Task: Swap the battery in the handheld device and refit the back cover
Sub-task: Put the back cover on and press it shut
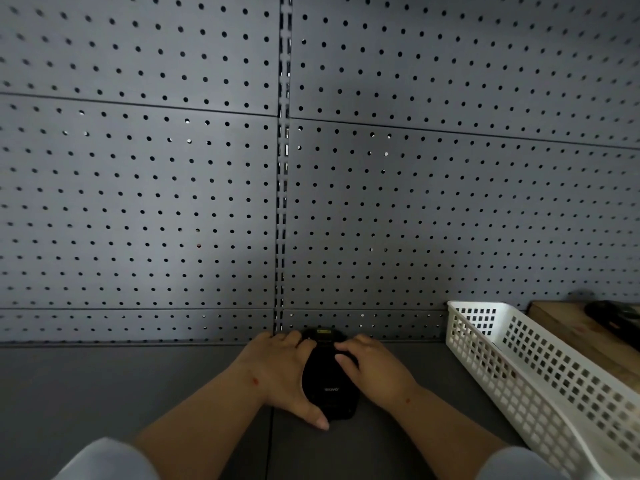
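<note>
A black handheld device (327, 386) lies back side up on the grey shelf, its top end toward the pegboard, with a small yellow label near that end. My left hand (284, 372) wraps its left side, thumb along the lower edge. My right hand (375, 370) rests on its right side, fingers curled over the upper back. The back cover looks in place with a faint logo showing. No loose battery is visible.
A grey pegboard wall (207, 202) rises right behind the device. A white perforated plastic basket (540, 382) stands at the right on the grey shelf (104, 382). Beyond it lies a wooden board (568, 327) with a dark object on it.
</note>
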A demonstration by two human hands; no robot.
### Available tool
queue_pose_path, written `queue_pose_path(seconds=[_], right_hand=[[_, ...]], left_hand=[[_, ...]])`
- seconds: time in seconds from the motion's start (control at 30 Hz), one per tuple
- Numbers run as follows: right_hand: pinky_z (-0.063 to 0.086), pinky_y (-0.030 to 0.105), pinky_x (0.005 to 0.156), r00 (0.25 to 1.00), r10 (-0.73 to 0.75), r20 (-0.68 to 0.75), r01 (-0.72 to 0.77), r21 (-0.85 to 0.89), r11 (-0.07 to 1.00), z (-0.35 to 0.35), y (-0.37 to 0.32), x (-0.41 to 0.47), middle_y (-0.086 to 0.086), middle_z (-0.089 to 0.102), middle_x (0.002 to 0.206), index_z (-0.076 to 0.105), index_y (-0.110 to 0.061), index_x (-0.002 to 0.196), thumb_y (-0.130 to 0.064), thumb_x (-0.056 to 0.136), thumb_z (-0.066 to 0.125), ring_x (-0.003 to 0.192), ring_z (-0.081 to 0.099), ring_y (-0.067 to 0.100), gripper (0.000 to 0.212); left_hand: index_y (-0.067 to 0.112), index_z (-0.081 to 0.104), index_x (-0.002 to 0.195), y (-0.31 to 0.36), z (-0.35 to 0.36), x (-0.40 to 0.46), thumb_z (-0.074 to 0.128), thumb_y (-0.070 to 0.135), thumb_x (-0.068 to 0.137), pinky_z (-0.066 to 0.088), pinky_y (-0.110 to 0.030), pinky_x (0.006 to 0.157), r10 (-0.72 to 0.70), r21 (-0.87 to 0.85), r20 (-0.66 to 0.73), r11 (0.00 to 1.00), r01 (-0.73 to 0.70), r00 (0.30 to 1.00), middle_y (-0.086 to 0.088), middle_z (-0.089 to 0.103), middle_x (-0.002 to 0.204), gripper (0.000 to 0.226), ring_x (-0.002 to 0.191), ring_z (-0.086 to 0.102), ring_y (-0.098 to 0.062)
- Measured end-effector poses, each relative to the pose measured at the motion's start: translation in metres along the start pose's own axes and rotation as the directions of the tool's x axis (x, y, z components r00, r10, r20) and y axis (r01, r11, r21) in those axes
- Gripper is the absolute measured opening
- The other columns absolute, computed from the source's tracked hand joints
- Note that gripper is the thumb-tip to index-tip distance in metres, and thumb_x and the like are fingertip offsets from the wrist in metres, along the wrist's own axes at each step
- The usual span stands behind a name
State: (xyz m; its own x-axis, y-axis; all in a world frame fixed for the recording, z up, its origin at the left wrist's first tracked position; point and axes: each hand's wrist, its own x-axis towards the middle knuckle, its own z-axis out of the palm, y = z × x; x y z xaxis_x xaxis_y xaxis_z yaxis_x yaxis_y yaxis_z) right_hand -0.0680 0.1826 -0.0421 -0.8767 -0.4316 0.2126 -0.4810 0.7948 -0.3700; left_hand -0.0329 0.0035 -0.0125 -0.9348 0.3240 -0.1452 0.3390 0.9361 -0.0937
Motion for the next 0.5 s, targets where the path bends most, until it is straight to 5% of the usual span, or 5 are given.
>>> queue_pose_path(seconds=[0.5], right_hand=[[0.035, 0.026, 0.100, 1.000, 0.015, -0.016, -0.015, 0.010, 1.000, 0.0057, -0.0015, -0.0015, 0.004, 0.050, 0.131, 0.046, -0.019, 0.131, -0.031, 0.097, 0.036, 0.121, 0.043, 0.019, 0.037]], left_hand=[[0.021, 0.026, 0.134, 0.0022, -0.0086, 0.0041, 0.062, 0.082, 0.044, 0.029, -0.037, 0.106, -0.028, -0.063, 0.042, 0.998, 0.031, 0.999, 0.000, 0.042, 0.137, 0.114, 0.125, 0.040, -0.019]])
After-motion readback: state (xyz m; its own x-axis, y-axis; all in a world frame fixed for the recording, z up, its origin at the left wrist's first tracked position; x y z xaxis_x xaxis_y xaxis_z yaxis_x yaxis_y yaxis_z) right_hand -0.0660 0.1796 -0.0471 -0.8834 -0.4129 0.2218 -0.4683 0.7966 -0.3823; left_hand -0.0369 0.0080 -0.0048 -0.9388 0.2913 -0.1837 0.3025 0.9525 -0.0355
